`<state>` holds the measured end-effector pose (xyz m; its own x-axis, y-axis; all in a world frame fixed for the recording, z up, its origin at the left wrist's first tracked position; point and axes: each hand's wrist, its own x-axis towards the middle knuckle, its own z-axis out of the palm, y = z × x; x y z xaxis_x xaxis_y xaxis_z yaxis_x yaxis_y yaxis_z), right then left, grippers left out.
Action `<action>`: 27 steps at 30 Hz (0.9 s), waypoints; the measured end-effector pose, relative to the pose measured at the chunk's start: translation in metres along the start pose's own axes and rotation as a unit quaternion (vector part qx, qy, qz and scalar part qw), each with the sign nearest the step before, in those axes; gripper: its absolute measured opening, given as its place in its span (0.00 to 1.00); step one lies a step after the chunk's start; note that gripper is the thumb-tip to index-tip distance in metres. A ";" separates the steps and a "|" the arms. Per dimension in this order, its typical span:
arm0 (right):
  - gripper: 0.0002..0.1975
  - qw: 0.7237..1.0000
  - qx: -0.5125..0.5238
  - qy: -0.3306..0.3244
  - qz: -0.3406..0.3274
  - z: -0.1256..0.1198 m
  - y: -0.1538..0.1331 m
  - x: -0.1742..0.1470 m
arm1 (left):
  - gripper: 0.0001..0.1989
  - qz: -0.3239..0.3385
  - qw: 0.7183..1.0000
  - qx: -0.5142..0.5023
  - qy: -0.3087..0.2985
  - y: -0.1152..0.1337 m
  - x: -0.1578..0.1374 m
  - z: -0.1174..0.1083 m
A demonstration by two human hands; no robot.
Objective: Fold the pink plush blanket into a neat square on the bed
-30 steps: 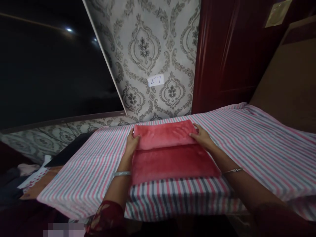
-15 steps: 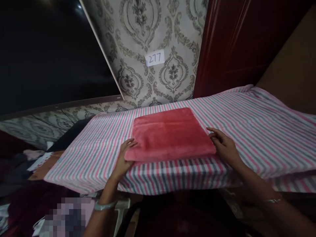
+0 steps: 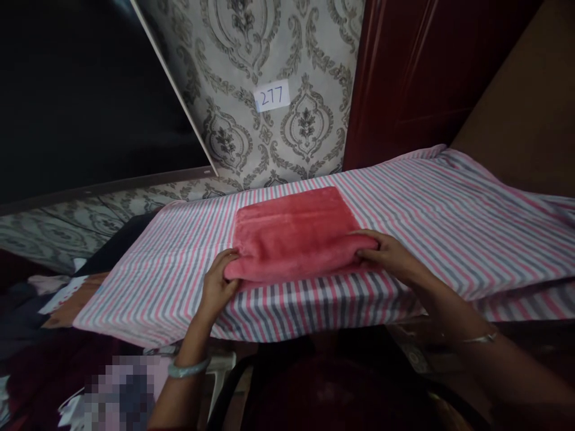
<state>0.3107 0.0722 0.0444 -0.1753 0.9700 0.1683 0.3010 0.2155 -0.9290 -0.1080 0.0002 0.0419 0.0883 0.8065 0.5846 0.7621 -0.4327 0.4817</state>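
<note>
A folded red plush cloth (image 3: 291, 224) lies on the striped cover near its front edge. Its near side is bunched up into a thick, rounded fold. At the left end of that fold, my left hand (image 3: 218, 280) grips the corner between thumb and fingers. My right hand (image 3: 385, 252) pinches the right end, with fingers on top and thumb on the near side. The back part of the cloth lies flat. The underside of the fold is hidden.
A pink, grey and white striped cover (image 3: 417, 203) drapes over the table. Behind it stand a patterned wall with a "277" paper (image 3: 272, 96), a dark screen (image 3: 90, 90) at left and a dark red door (image 3: 404, 78). Clothes (image 3: 54, 371) lie lower left.
Both hands have closed on the near corners of the cloth; the right hand has moved inward from beside it. The near edge is now gathered up and pushed back. The view has shifted slightly.
</note>
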 end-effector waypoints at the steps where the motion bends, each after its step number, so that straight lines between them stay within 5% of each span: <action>1: 0.20 0.999 0.014 0.037 -0.013 0.001 -0.005 0.003 | 0.16 -0.013 1.000 -0.016 0.011 0.005 0.004 -0.001; 4: 0.14 0.978 -0.030 0.167 -0.122 0.001 -0.011 0.006 | 0.14 -0.050 0.995 -0.060 0.065 0.016 0.008 -0.002; 6: 0.13 0.972 -0.062 0.166 -0.153 -0.001 -0.004 0.001 | 0.14 -0.074 0.992 -0.086 0.062 0.016 0.005 -0.001; 12: 0.17 0.993 0.109 0.042 0.019 -0.010 0.024 -0.016 | 0.20 -0.182 0.962 -0.201 -0.010 0.017 -0.008 -0.010; 18: 0.18 0.941 0.288 0.069 0.166 -0.010 0.011 -0.005 | 0.24 -0.418 0.806 -0.417 0.050 0.032 -0.004 -0.025; 24: 0.25 0.947 0.284 0.059 0.140 -0.007 0.012 -0.007 | 0.15 -0.480 0.693 -0.525 0.118 0.042 -0.025 -0.010; 27: 0.30 0.943 0.292 0.051 0.149 -0.008 0.014 -0.009 | 0.13 -0.485 0.678 -0.542 0.104 0.040 -0.028 -0.010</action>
<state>0.3240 0.0673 0.0321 -0.0636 0.9900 -0.1261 -0.2495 -0.1381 -0.9585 -0.0863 -0.0431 0.0509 -0.2946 0.8984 -0.3257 -0.5329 0.1285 0.8364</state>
